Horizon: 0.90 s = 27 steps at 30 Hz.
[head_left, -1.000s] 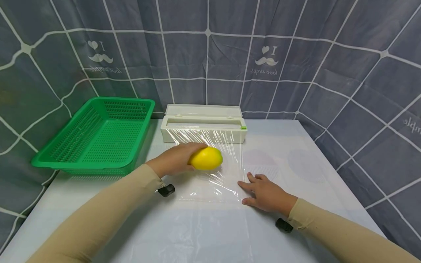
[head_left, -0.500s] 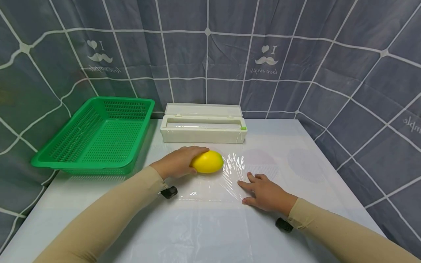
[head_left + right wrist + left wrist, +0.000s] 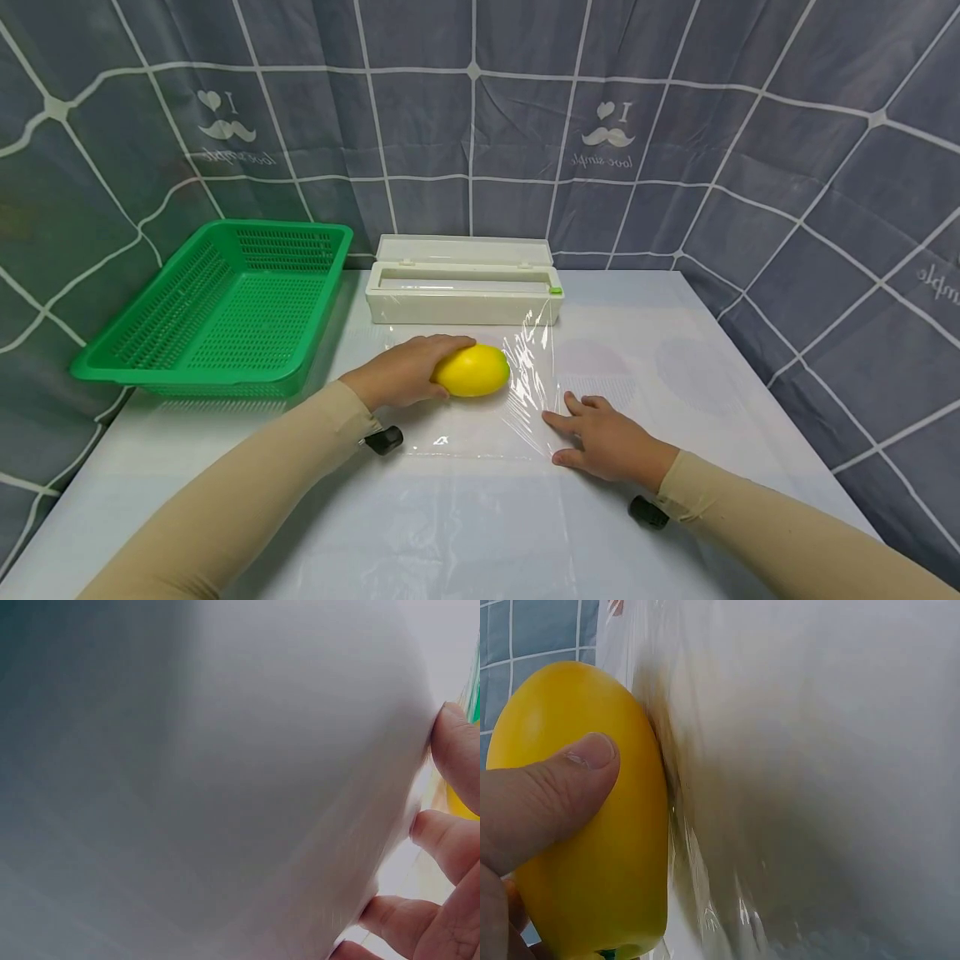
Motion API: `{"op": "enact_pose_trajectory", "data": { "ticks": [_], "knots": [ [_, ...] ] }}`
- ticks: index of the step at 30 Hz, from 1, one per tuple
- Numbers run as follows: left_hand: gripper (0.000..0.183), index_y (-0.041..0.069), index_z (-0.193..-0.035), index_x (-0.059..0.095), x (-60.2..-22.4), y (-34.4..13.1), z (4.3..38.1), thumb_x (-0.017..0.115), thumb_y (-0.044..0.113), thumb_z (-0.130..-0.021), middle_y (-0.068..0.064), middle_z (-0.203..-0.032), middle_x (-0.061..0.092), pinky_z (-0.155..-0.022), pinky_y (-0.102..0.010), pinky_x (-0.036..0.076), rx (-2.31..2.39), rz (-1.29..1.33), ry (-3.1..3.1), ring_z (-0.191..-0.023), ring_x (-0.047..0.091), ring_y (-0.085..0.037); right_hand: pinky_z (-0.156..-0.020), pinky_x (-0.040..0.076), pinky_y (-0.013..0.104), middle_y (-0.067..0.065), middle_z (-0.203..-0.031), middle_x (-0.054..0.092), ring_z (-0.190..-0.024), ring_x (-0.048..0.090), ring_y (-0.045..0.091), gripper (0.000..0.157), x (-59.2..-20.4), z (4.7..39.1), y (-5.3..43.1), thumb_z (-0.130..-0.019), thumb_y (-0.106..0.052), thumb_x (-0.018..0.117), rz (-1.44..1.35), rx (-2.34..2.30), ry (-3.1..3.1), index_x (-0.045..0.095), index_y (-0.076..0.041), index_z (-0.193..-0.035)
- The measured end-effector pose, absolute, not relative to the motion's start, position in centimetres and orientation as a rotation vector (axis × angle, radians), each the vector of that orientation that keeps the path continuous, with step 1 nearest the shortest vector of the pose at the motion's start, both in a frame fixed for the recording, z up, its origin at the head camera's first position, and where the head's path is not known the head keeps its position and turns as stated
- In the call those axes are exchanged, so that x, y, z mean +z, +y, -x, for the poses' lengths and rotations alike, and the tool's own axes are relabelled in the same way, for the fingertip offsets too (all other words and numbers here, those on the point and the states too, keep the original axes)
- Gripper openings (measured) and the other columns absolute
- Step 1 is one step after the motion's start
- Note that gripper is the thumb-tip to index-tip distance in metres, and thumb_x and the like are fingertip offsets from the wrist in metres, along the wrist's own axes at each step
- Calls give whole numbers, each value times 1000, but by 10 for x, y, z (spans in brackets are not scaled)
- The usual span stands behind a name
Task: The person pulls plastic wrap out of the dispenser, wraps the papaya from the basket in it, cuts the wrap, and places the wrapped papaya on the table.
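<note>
I count one white box (image 3: 435, 311); left of it, one green basket (image 3: 187, 383); in front of it, one yellow fruit (image 3: 475, 371), one clear film sheet (image 3: 531, 367), my left hand (image 3: 407, 369) and right hand (image 3: 606, 439), making two, and two black wrist devices (image 3: 648, 512); under it, one table (image 3: 420, 533).

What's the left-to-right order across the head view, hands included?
Green basket → left hand → yellow fruit → right hand.

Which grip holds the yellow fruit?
The left grip, curled round the yellow fruit; the right grip lies spread at the edge of the clear film, without fruit.
</note>
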<state>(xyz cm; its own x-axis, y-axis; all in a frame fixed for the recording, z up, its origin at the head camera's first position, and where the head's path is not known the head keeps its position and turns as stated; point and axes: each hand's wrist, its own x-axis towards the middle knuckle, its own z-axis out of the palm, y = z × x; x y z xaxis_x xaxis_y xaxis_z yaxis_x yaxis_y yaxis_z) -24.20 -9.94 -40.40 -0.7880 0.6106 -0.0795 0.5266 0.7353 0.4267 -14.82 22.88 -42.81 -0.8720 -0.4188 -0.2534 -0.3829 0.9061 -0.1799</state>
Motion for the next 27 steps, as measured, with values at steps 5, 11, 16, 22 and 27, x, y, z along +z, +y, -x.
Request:
{"op": "enact_pose_trajectory", "data": {
  "ticks": [5, 11, 16, 22, 27],
  "knots": [
    [92, 29, -162, 39, -406, -100, 243, 88, 16, -86, -1, -163, 48, -123, -54, 39, 581, -919, 2715, -147, 48, -32, -112, 47, 63, 27, -165, 40, -145, 41, 55, 68, -428, 148, 228, -97, -47, 73, 590, -178, 2780, 53, -21, -156],
    [95, 25, -164, 37, -407, -101, 243, 89, 20, -85, -2, -164, 47, -124, -52, 38, 591, -934, 2720, -147, 48, -32, -112, 47, 64, 27, -164, 39, -146, 41, 55, 67, -427, 148, 228, -97, -46, 73, 586, -189, 2782, 53, -21, -156],
    [94, 20, -162, 40, -407, -102, 242, 91, 21, -84, -4, -162, 49, -124, -53, 38, 620, -960, 2713, -146, 48, -33, -112, 47, 64, 27, -165, 39, -146, 40, 55, 68, -427, 148, 228, -97, -47, 73, 584, -186, 2773, 52, -21, -156],
    [95, 20, -163, 39, -407, -102, 242, 91, 22, -83, -4, -162, 49, -124, -53, 37, 625, -967, 2701, -147, 48, -32, -112, 47, 63, 26, -165, 39, -147, 40, 54, 68, -428, 149, 229, -97, -48, 73, 584, -175, 2767, 52, -22, -157],
    [97, 21, -164, 37, -407, -102, 241, 91, 22, -83, -4, -162, 49, -124, -53, 37, 630, -948, 2690, -147, 48, -33, -113, 46, 63, 25, -166, 37, -148, 39, 54, 69, -429, 148, 229, -98, -49, 71, 571, -164, 2757, 50, -24, -158]
  ]
}}
